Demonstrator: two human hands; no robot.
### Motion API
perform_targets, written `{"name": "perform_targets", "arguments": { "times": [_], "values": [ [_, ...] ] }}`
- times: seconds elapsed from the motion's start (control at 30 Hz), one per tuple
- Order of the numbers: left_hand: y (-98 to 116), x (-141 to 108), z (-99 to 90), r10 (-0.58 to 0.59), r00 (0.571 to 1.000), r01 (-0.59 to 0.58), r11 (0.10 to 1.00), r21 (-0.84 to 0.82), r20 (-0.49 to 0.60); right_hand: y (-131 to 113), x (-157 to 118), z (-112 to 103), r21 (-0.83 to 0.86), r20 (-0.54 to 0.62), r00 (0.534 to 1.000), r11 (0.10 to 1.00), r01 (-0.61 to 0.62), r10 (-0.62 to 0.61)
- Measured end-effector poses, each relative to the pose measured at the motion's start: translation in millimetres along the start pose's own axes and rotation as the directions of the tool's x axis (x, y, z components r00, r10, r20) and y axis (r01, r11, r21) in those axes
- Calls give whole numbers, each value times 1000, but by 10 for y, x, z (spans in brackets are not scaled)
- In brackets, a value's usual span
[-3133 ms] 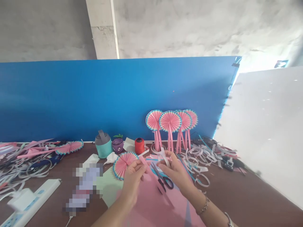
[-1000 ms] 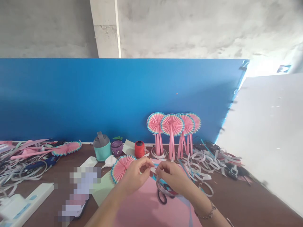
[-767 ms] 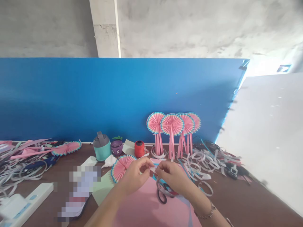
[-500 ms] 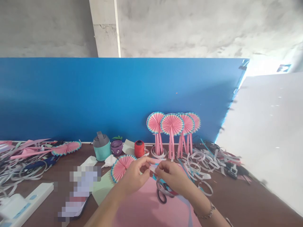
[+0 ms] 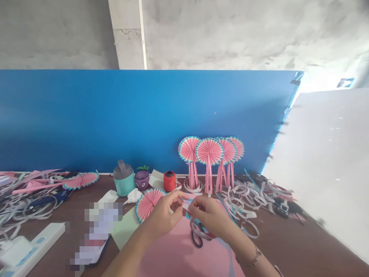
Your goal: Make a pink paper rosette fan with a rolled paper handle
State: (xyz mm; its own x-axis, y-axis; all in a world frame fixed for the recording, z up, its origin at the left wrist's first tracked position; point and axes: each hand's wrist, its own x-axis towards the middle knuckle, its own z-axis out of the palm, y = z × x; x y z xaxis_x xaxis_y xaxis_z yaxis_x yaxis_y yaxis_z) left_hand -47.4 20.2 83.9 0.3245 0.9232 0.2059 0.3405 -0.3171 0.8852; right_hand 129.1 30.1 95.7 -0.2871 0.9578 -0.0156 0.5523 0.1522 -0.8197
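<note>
Above a pink sheet [image 5: 184,254], my left hand [image 5: 168,211] and my right hand [image 5: 208,214] meet with their fingertips close together. Between them is a small white strip [image 5: 186,206], pinched by both hands. Beneath my right hand lie scissors [image 5: 196,238] with dark handles, partly covered by the hand and a curl of white strip. A pink pleated paper rosette [image 5: 148,204] with a blue and cream edge lies just left of my left hand, partly behind it.
Several pink rosettes on strips [image 5: 209,152] lean on the blue panel [image 5: 115,115]. A red thread spool [image 5: 169,181], purple pot [image 5: 142,179] and teal cup [image 5: 124,181] stand behind. Curled white strips [image 5: 239,200] lie right; a power strip [image 5: 43,246] and blurred phone [image 5: 96,236] left.
</note>
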Motion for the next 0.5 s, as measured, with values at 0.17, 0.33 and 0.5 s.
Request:
{"name": "perform_targets", "arguments": {
  "times": [0.17,0.33,0.5],
  "values": [
    [57,-5,10,-47,999,46,999,-4,-20,-19,-1,-7,-10,11,1000,1000,-1,1],
    [15,-1,19,-62,998,62,998,-6,-21,3,0,-15,-15,37,999,1000,-14,15],
    [13,-9,-4,-29,998,30,999,21,-49,24,-27,-37,-51,10,1000,999,-4,4]
  ]
}}
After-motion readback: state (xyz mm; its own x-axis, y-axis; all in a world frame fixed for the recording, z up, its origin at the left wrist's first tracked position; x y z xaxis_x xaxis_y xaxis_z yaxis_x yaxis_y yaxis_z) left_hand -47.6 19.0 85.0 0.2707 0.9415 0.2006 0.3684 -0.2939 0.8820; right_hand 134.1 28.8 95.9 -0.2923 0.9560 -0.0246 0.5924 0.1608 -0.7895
